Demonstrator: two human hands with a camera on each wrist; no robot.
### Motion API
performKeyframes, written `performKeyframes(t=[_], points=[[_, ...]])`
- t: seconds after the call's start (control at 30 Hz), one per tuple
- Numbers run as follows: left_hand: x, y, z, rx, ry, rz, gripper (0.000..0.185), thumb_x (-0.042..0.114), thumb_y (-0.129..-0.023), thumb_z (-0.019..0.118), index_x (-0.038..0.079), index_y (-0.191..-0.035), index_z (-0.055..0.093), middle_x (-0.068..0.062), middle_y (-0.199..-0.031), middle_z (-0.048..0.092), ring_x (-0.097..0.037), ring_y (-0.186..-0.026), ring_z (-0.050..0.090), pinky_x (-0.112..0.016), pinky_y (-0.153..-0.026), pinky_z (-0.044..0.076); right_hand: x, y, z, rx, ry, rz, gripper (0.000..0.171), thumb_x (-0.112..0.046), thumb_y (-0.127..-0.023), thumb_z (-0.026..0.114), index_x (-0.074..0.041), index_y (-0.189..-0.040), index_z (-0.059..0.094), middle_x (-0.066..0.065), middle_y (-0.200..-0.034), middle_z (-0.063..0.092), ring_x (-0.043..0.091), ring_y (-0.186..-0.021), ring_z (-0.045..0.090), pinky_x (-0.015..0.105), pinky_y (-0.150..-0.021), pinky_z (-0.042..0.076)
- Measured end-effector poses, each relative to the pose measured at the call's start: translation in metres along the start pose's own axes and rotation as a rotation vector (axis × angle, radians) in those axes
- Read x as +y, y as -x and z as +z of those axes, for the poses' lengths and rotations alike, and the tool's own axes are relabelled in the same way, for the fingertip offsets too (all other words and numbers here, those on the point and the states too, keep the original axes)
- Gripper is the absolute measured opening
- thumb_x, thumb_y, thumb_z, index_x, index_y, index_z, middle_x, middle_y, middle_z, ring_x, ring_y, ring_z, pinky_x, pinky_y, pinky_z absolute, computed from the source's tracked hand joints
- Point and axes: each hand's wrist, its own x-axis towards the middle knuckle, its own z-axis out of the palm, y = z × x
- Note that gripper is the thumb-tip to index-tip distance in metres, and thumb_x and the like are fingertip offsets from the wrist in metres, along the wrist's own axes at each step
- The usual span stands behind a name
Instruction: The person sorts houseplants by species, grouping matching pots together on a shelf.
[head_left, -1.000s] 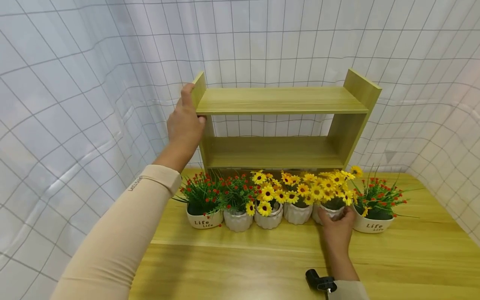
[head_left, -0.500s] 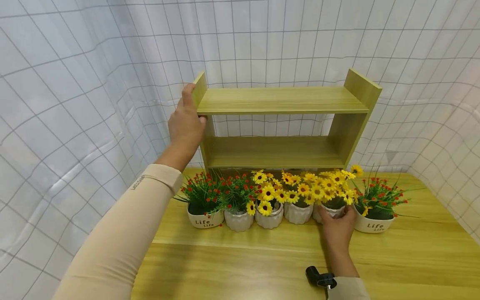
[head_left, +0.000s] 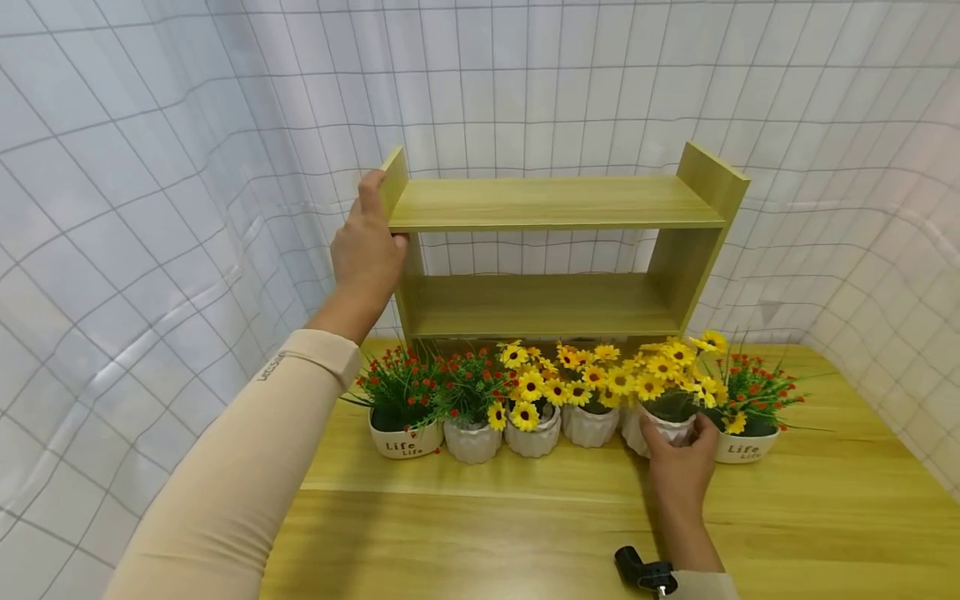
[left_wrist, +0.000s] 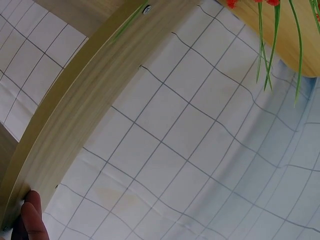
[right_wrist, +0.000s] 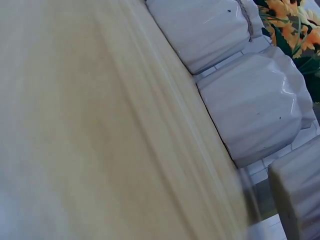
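Note:
My left hand [head_left: 367, 254] grips the left side panel of a two-tier wooden shelf [head_left: 555, 200]. The left wrist view shows fingertips [left_wrist: 33, 217] against the panel [left_wrist: 75, 120]. My right hand [head_left: 681, 467] holds a white fluted flowerpot [head_left: 636, 427] of yellow daisies [head_left: 663, 371], thumb and fingers on its sides. In the right wrist view this pot [right_wrist: 302, 192] has its base off the tabletop, beside two other white pots standing on it. The right hand itself is not clearly visible there.
Left of the held pot stand two daisy pots [head_left: 591, 427] [head_left: 532, 432], a red-flowered pot [head_left: 472, 442] and an oval "Life" planter [head_left: 405, 442]. Another "Life" planter [head_left: 746, 448] is at the right. A black device [head_left: 645, 573] is at the right wrist. Grid-patterned curtain [head_left: 540, 92] surrounds the wooden table [head_left: 465, 533].
The right hand has lifted the daisy pot slightly and drawn it a little nearer; its flowers shifted. The left hand keeps its grip on the shelf. The head view has turned slightly.

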Motion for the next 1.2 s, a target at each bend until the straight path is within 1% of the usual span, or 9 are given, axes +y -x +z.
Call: performKeyframes(t=[0.07, 0.13, 0.23, 0.3, 0.5, 0.67, 0.77, 0.9, 1.2], points=[[-0.001, 0.0, 0.0, 0.003, -0.001, -0.001, 0.075, 0.003, -0.087, 0.069, 0.024, -0.143, 0.023, -0.026, -0.128, 0.058, -0.05, -0.083, 0.064, -0.056, -0.068, 0.049, -0.003, 0.002, -0.001, 0.013, 0.003, -0.012, 0.089, -0.03, -0.084, 0.08, -0.005, -0.151, 0.026, 0.016, -0.148, 0.032, 0.029, -0.134, 0.036, 0.039, -0.101, 0.037], [-0.001, 0.0, 0.0, 0.007, -0.002, 0.002, 0.075, 0.003, -0.087, 0.069, 0.024, -0.143, 0.024, -0.026, -0.128, 0.058, -0.05, -0.083, 0.063, -0.057, -0.068, 0.049, -0.006, 0.004, -0.003, 0.027, 0.004, -0.022, 0.086, -0.03, -0.084, 0.079, -0.007, -0.149, 0.029, 0.013, -0.141, 0.036, 0.025, -0.121, 0.042, 0.03, -0.088, 0.042], [-0.001, 0.0, 0.0, 0.013, -0.004, 0.006, 0.074, 0.003, -0.087, 0.068, 0.024, -0.142, 0.024, -0.026, -0.128, 0.058, -0.05, -0.081, 0.063, -0.057, -0.067, 0.049, -0.013, 0.008, -0.005, 0.034, -0.009, -0.033, 0.081, -0.029, -0.085, 0.079, -0.01, -0.147, 0.03, 0.006, -0.13, 0.038, 0.018, -0.102, 0.044, 0.02, -0.07, 0.041], [-0.002, 0.0, 0.001, 0.018, -0.007, 0.013, 0.074, 0.003, -0.087, 0.068, 0.024, -0.142, 0.024, -0.026, -0.128, 0.058, -0.05, -0.08, 0.063, -0.057, -0.067, 0.049, -0.018, 0.01, -0.008, 0.033, -0.037, -0.038, 0.078, -0.025, -0.085, 0.079, -0.012, -0.145, 0.032, 0.003, -0.125, 0.039, 0.017, -0.092, 0.044, 0.018, -0.063, 0.04], [-0.002, 0.0, 0.001, 0.021, -0.004, 0.017, 0.074, 0.003, -0.087, 0.068, 0.024, -0.142, 0.024, -0.026, -0.129, 0.059, -0.05, -0.08, 0.063, -0.057, -0.066, 0.049, -0.035, 0.014, -0.014, 0.044, -0.102, -0.081, 0.071, -0.018, -0.084, 0.08, -0.015, -0.14, 0.036, 0.0, -0.12, 0.038, 0.018, -0.089, 0.044, 0.017, -0.061, 0.042], [-0.001, 0.0, 0.0, 0.02, -0.001, 0.007, 0.074, 0.003, -0.086, 0.069, 0.024, -0.143, 0.024, -0.026, -0.129, 0.059, -0.05, -0.082, 0.064, -0.057, -0.067, 0.049, -0.052, 0.016, -0.019, 0.068, -0.079, -0.119, 0.069, -0.019, -0.083, 0.079, -0.017, -0.139, 0.039, -0.001, -0.117, 0.04, 0.02, -0.088, 0.047, 0.016, -0.06, 0.044], [0.0, 0.0, 0.0, 0.025, 0.001, 0.007, 0.075, 0.002, -0.086, 0.069, 0.023, -0.143, 0.025, -0.026, -0.129, 0.058, -0.05, -0.082, 0.064, -0.057, -0.067, 0.049, -0.063, 0.017, -0.021, 0.086, -0.091, -0.153, 0.065, -0.017, -0.082, 0.08, -0.017, -0.136, 0.042, 0.001, -0.115, 0.044, 0.02, -0.087, 0.048, 0.017, -0.06, 0.044], [0.0, 0.0, 0.001, 0.021, 0.002, 0.006, 0.075, 0.002, -0.087, 0.069, 0.023, -0.143, 0.024, -0.026, -0.128, 0.059, -0.05, -0.082, 0.064, -0.057, -0.067, 0.049, -0.079, 0.017, -0.025, 0.086, -0.138, -0.2, 0.065, -0.013, -0.081, 0.081, -0.016, -0.135, 0.044, 0.004, -0.118, 0.049, 0.019, -0.093, 0.049, 0.018, -0.063, 0.044], [0.001, 0.0, 0.0, 0.006, -0.004, -0.002, 0.074, 0.003, -0.087, 0.069, 0.022, -0.143, 0.025, -0.026, -0.129, 0.058, -0.05, -0.081, 0.064, -0.056, -0.066, 0.049, -0.113, 0.01, -0.032, 0.045, -0.128, -0.309, 0.067, -0.011, -0.081, 0.081, -0.018, -0.138, 0.046, 0.005, -0.125, 0.049, 0.021, -0.095, 0.057, 0.018, -0.064, 0.05]])
